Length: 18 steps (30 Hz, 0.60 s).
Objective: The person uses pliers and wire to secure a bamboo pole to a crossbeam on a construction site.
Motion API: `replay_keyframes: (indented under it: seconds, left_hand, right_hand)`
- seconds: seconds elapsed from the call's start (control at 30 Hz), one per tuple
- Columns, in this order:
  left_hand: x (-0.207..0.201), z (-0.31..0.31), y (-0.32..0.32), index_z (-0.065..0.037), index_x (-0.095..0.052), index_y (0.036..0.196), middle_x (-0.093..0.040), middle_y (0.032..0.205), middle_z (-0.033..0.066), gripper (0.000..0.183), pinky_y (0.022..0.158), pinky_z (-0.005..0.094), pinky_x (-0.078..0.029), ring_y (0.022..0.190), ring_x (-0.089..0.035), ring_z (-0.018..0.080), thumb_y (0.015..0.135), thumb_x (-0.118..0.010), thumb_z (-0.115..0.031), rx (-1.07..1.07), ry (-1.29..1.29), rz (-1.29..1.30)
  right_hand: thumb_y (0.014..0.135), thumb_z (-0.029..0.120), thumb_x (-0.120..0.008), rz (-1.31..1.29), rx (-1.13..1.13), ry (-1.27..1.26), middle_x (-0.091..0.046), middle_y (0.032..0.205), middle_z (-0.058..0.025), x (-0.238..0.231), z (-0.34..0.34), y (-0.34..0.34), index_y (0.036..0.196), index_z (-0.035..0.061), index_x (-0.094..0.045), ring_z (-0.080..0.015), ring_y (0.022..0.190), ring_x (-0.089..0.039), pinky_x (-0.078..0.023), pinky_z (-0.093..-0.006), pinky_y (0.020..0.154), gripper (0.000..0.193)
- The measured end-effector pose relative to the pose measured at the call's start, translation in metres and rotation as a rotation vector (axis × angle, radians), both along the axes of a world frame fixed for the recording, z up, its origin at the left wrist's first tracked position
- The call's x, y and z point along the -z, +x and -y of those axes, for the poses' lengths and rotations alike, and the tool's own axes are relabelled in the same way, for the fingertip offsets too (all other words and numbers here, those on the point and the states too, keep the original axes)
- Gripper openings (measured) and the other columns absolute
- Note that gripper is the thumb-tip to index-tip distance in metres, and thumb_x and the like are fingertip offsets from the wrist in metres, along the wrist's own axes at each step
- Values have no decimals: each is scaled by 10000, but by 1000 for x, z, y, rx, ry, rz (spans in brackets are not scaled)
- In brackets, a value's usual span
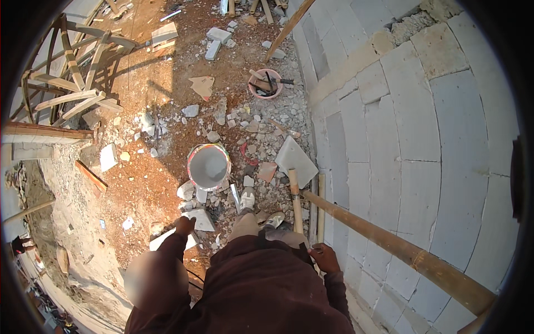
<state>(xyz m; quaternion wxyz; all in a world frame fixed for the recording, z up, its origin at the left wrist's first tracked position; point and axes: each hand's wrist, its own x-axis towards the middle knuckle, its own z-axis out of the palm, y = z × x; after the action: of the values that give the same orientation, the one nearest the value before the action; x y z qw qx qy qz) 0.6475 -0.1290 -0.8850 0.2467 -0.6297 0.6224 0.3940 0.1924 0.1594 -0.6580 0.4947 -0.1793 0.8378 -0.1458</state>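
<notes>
My left hand (185, 224) hangs at my left side with its fingers curled. It appears above or beside a pale block (199, 220) among the rubble; whether it touches the block, or holds anything small, I cannot make out. At my right hip, my right hand (324, 258) has bent fingers close to a dark strap-like piece (305, 253), and what lies in them is hidden. Ahead of my feet stands a round bucket (191, 177) with a grey inside and a coloured rim. A silvery metal strip (236, 197) lies beside my light shoe (247, 200).
A block wall (389, 145) runs along the right, with a thick bamboo pole (389, 231) slanting across it. A pink basin (266, 96) of tools stands farther ahead. A white slab (296, 162) lies near the wall. Timber frames (75, 83) stand far left; broken blocks litter the ground.
</notes>
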Motion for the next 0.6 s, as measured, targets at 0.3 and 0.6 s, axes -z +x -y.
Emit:
replay_keyframes:
  seconds: [0.3, 0.6]
  left_hand:
    - [-20, 25, -77, -24, -633, 896, -637, 830, 45, 350, 554, 276, -465, 690, -623, 138, 926, -580, -369, -916, 23, -509]
    - [-2, 20, -110, -49, -594, 1099, -657, 952, 56, 390, 635, 309, -481, 800, -650, 167, 930, -585, -401, -879, 161, -513]
  right_hand:
    - [805, 476, -717, -131, 42, -171, -627, 1134, -251, 114, 93, -60, 1305, -70, -486, -304, 1055, -626, -485, -370, 898, 776]
    - [835, 507, -621, -5, -386, -18, -695, 971, -211, 129, 257, -119, 948, -1, -717, -342, 949, -664, -500, -410, 862, 530]
